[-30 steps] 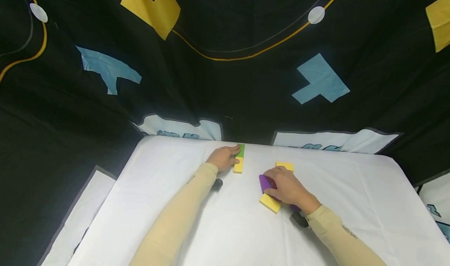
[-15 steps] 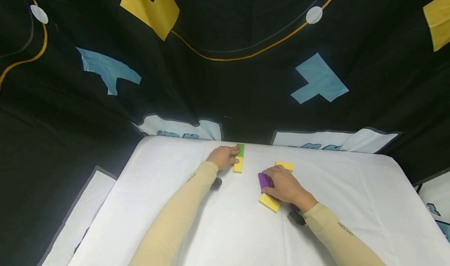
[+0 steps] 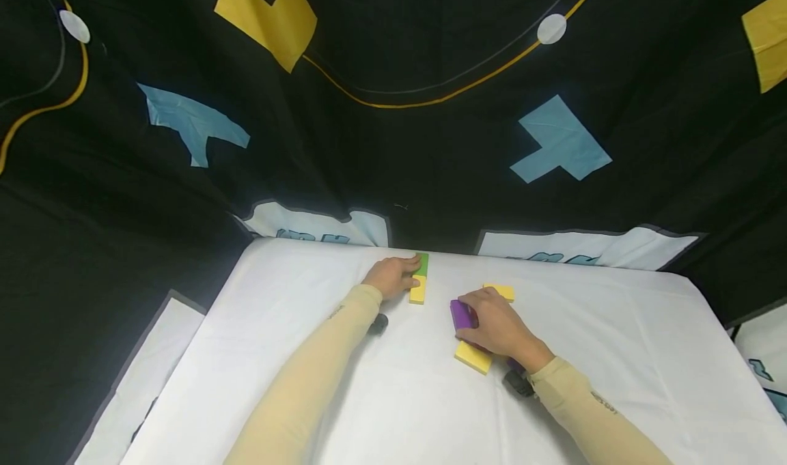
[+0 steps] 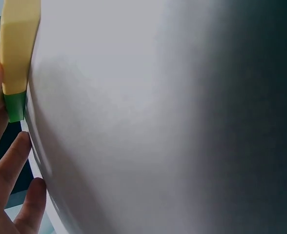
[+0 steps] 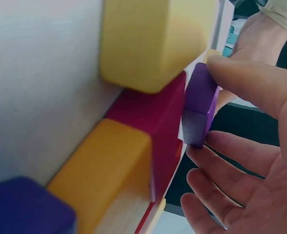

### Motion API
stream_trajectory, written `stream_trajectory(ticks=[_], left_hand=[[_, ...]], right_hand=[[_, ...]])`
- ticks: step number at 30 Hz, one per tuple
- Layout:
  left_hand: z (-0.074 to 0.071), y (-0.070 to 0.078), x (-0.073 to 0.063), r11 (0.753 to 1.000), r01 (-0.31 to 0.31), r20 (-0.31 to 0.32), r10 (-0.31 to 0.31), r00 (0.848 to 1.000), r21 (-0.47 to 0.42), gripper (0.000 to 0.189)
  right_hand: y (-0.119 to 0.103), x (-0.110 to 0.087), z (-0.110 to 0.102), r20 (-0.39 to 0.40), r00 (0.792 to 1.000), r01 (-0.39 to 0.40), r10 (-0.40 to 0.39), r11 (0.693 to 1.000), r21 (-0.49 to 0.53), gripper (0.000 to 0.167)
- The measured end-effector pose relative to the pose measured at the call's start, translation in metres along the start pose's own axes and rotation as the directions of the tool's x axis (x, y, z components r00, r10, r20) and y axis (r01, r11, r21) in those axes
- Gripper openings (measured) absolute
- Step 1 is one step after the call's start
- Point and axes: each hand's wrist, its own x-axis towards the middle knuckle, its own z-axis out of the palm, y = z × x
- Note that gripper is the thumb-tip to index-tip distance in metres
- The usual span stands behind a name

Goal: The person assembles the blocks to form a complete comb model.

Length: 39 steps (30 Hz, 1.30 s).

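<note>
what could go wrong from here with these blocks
The right hand pinches the purple block close to the magenta block and nearest yellow block, so moving it could bump those.

The left hand is at the green block and its yellow neighbour, set end to end; a slight push might break their line.

The green block also lies near the table's far edge, so a shove could perhaps send it over.

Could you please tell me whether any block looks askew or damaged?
In the head view, the nearest yellow block just below the right hand lies slanted, askew against the green block and second yellow block lined up by the left hand. No visible damage.
</note>
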Motion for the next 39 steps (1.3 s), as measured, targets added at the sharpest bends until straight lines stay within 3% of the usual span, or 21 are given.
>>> stream_trajectory(ticks=[17,39], left_hand=[[-0.001,-0.001,0.000,1.000,0.002,0.003,-0.002,1.000,0.024,0.053],[0.000,0.000,0.000,1.000,-0.012,-0.003,0.012,1.000,0.021,0.053]], right_hand=[[-0.017,0.007,0.000,-0.110,0.990,0.096,-0.089,0.994,0.060,0.062],[-0.051,0.020,0.010,-0.052,0.999,0.002,0.003,0.995,0.103,0.064]])
